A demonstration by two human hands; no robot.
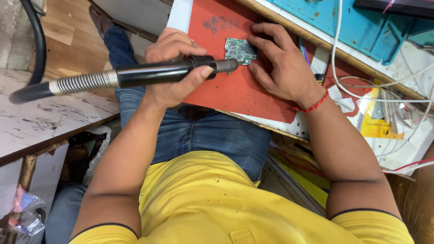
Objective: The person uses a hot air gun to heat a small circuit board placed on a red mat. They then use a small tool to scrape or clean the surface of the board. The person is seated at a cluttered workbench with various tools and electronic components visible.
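My left hand (169, 68) is wrapped around the black handle of a hot-air wand (153, 73), whose ribbed metal collar and black hose run off to the left. The wand's nozzle (228, 65) points at the lower edge of a small green circuit board (239, 49). The board lies flat on a red work mat (226, 90). My right hand (280, 63), with a red thread at the wrist, rests on the mat with its fingertips pressing the board's right side.
A blue tray (361, 27) sits at the bench's far side. White cables (384, 86) and a yellow packet (377, 122) lie to the right. A white marbled slab (45, 117) stands at the left, with a plastic bag (25, 212) below it.
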